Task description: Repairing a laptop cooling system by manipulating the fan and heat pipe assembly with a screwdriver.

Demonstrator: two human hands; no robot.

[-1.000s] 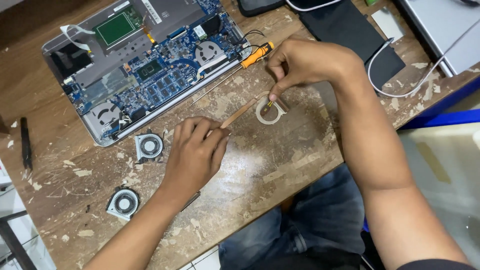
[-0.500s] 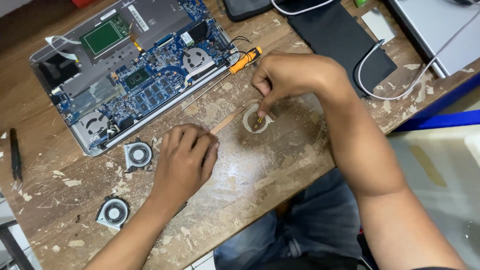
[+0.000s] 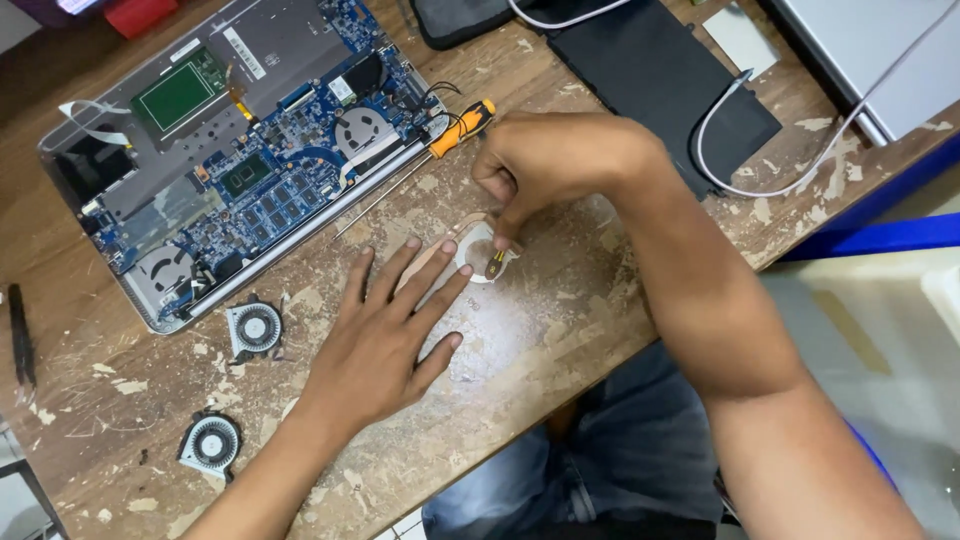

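My left hand (image 3: 385, 330) lies flat with fingers spread on the worn wooden bench, its fingertips pressing a copper heat pipe (image 3: 425, 262). The pipe ends in a round pale plate (image 3: 478, 250). My right hand (image 3: 550, 165) is closed around a small tool (image 3: 496, 264) with a dark and yellow tip, held point-down on that plate. An opened laptop (image 3: 240, 150) with its blue circuit board exposed lies at the upper left.
An orange-handled screwdriver (image 3: 455, 130) rests by the laptop's edge. Two loose cooling fans (image 3: 254, 328) (image 3: 210, 443) sit at the lower left. A black flat pad (image 3: 660, 80) with a white cable (image 3: 740, 130) lies at the upper right, and a black tool (image 3: 20, 335) at the far left.
My left hand has opened from a loose curl to flat on the heat pipe. My right hand stays on the round plate with the small tool. The view has shifted slightly.
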